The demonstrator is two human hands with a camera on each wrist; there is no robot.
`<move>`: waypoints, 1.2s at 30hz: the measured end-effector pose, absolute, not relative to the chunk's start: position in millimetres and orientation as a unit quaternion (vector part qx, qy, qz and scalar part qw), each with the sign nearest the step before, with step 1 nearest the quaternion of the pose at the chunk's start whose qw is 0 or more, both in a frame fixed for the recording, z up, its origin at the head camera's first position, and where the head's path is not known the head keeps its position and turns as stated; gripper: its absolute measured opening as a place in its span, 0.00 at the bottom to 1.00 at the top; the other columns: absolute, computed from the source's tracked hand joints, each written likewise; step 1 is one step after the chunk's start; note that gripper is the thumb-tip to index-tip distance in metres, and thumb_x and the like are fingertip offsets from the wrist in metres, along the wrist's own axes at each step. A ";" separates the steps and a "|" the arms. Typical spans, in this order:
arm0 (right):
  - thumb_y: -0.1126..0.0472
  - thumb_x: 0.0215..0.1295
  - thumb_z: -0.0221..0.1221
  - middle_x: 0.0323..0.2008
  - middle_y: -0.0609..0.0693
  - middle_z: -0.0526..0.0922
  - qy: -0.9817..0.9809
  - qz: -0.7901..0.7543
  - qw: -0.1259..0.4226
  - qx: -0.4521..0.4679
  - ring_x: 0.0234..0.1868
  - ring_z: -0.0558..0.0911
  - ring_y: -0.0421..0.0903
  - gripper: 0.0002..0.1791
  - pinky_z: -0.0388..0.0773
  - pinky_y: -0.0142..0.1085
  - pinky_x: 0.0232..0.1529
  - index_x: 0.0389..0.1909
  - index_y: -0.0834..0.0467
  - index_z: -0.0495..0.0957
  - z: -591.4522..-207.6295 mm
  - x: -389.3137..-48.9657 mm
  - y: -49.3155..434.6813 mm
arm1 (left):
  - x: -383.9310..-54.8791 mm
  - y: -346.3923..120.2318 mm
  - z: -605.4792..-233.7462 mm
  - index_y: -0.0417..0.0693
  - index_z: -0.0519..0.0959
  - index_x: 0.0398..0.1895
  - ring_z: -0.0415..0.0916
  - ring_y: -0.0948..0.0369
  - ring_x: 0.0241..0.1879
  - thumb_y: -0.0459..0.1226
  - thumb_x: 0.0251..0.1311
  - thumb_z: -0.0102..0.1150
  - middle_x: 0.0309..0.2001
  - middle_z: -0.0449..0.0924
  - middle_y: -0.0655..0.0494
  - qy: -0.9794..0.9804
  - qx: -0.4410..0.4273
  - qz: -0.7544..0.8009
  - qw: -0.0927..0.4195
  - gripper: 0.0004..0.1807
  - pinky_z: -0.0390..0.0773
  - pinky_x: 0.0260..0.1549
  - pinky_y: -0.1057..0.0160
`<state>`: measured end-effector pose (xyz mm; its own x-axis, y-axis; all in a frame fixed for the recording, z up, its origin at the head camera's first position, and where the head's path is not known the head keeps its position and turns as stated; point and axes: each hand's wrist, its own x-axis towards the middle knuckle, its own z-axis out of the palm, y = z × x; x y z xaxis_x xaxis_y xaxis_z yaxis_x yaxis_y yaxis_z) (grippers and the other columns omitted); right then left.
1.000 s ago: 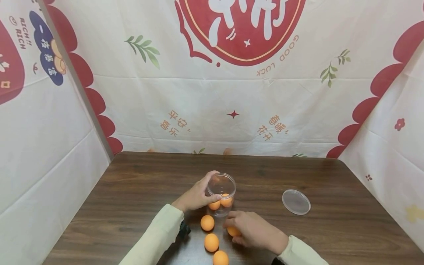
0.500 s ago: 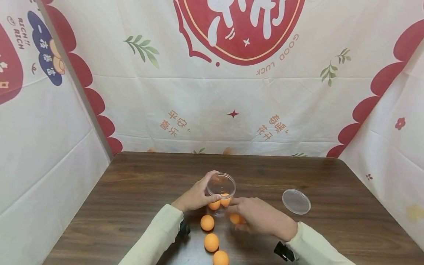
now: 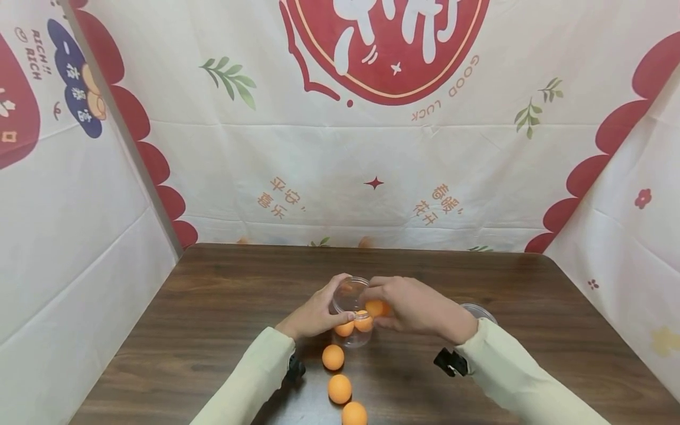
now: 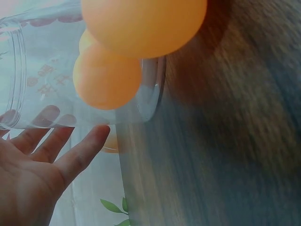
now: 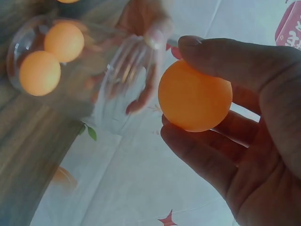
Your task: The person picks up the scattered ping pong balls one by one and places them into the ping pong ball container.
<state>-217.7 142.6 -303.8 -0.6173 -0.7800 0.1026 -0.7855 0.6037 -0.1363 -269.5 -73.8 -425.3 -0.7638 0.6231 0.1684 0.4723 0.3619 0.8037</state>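
A clear plastic jar stands upright on the table with two orange ping-pong balls inside. My left hand grips it around the upper part, thumb across the near side of the rim. Between thumb and fingers, my right hand pinches another orange ping-pong ball, held right beside the jar's mouth. Three loose ping-pong balls lie in a line on the table in front of the jar; the nearest is cut off by the frame's bottom edge.
Behind the right forearm lies a clear round lid, partly covered by it. The brown wooden table ends at a printed white cloth hanging at the back and sides.
My right hand has lifted a ping-pong ball from the table beside the jar up to the rim. The left hand and jar have stayed in place.
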 end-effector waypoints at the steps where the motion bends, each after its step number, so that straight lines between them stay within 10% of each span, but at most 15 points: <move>1: 0.60 0.52 0.69 0.39 0.41 0.79 -0.895 0.084 0.019 0.437 0.33 0.75 0.36 0.17 0.76 0.33 0.37 0.45 0.50 0.81 -303.1 -220.4 141.4 | -269.1 -73.4 -425.2 0.55 0.51 0.71 0.77 0.57 0.48 0.49 0.62 0.57 0.64 0.68 0.50 0.819 0.333 0.460 0.085 0.38 0.76 0.42 0.65; 36: 0.63 0.54 0.67 0.38 0.47 0.79 -0.907 0.097 -0.046 0.407 0.32 0.74 0.39 0.17 0.74 0.32 0.35 0.47 0.59 0.81 -331.2 -259.4 113.6 | -266.5 -75.6 -424.5 0.55 0.47 0.73 0.75 0.65 0.35 0.53 0.61 0.56 0.64 0.65 0.53 0.828 0.314 0.453 0.101 0.43 0.77 0.38 0.66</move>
<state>-259.4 113.6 -331.2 -0.6639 -0.7478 -0.0051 -0.7299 0.6494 -0.2133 -266.5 -75.6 -424.5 -0.7823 0.6119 0.1167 0.4282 0.3922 0.8142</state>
